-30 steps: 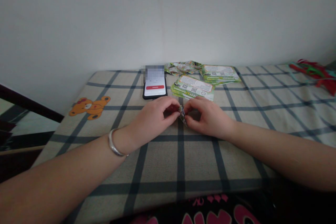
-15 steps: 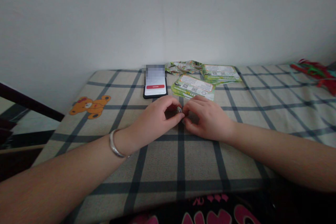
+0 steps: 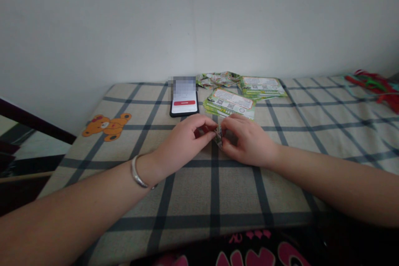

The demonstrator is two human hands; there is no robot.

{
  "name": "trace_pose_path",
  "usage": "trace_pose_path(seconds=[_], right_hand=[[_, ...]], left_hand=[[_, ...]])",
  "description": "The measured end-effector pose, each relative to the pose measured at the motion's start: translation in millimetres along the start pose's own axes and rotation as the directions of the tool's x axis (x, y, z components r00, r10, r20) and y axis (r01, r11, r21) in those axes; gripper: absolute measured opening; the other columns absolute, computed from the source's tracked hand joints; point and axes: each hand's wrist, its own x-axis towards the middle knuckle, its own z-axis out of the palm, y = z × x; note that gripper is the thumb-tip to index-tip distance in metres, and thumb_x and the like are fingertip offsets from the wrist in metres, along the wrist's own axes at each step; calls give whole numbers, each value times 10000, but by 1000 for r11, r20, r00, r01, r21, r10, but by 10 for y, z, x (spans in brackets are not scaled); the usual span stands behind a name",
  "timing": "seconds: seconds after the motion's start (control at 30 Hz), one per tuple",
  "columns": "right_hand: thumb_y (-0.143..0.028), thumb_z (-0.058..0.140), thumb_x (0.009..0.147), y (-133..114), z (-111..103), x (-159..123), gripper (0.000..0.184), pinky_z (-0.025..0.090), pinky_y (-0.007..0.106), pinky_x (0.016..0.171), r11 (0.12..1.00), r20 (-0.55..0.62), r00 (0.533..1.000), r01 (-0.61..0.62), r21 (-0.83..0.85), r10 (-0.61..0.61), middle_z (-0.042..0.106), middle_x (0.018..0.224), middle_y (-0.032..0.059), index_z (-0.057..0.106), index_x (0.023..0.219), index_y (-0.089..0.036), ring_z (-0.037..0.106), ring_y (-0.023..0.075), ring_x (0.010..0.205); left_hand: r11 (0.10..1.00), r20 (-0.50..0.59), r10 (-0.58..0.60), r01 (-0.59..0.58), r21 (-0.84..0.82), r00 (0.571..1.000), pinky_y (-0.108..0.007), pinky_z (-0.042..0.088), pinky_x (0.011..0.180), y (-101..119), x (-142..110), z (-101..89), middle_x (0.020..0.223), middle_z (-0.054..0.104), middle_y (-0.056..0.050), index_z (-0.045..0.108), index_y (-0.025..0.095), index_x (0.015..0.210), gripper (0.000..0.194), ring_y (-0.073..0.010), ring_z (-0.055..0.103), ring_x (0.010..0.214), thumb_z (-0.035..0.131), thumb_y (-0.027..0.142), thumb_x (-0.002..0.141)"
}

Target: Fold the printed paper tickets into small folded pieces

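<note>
Between my two hands is a small folded piece of printed paper (image 3: 218,137), greyish and narrow, mostly covered by fingers. My left hand (image 3: 193,134), with a silver bangle (image 3: 137,172) on its wrist, pinches the paper's left side between thumb and fingertips. On the other side, my right hand (image 3: 247,139) is closed on the same paper with thumb and bent fingers. Both hands are low over the checked tablecloth (image 3: 187,199). Just beyond them lies a fanned stack of green printed flyers (image 3: 230,104).
A phone (image 3: 184,106) with a lit screen lies behind my left hand. Folded paper pieces (image 3: 218,79) and a second flyer stack (image 3: 263,86) sit near the wall (image 3: 199,20). An orange bear cutout (image 3: 107,126) is at left; a red and green item (image 3: 377,89) at far right.
The folded paper has turned a little and shows more of its surface between the fingertips. My left fingertips have shifted slightly; the other things have stayed put.
</note>
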Motion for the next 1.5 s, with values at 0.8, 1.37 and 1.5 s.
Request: trace_pose_path(seconds=[0.8, 1.37, 1.5], right_hand=[[-170, 508, 715, -10, 33, 16, 111, 400, 379, 926, 994, -50, 997, 55, -94, -60, 545, 706, 2, 454, 801, -212, 535, 176, 710], [-218, 519, 792, -8, 43, -3, 59, 369, 404, 1005, 984, -70, 993, 81, -157, -93, 639, 733, 17, 500, 844, -197, 622, 188, 709], [-199, 520, 776, 2, 31, 5, 82, 397, 389, 939, 993, -60, 996, 64, -99, -70, 656, 762, 28, 477, 846, -198, 630, 194, 725]], left_hand=[[1000, 15, -5, 4, 28, 1000, -278, 528, 678, -26, -18, 26, 821, 673, 8, 620, 189, 876, 59, -132, 644, 735, 647, 235, 851], [986, 21, -33, 36, -160, 999, -273, 576, 751, -53, -19, 77, 853, 667, 25, 589, 195, 882, 87, -122, 687, 783, 647, 185, 818], [990, 21, -11, 14, -138, 1000, -268, 573, 741, -64, -20, 75, 859, 657, 19, 587, 188, 885, 83, -121, 681, 782, 634, 173, 819]])
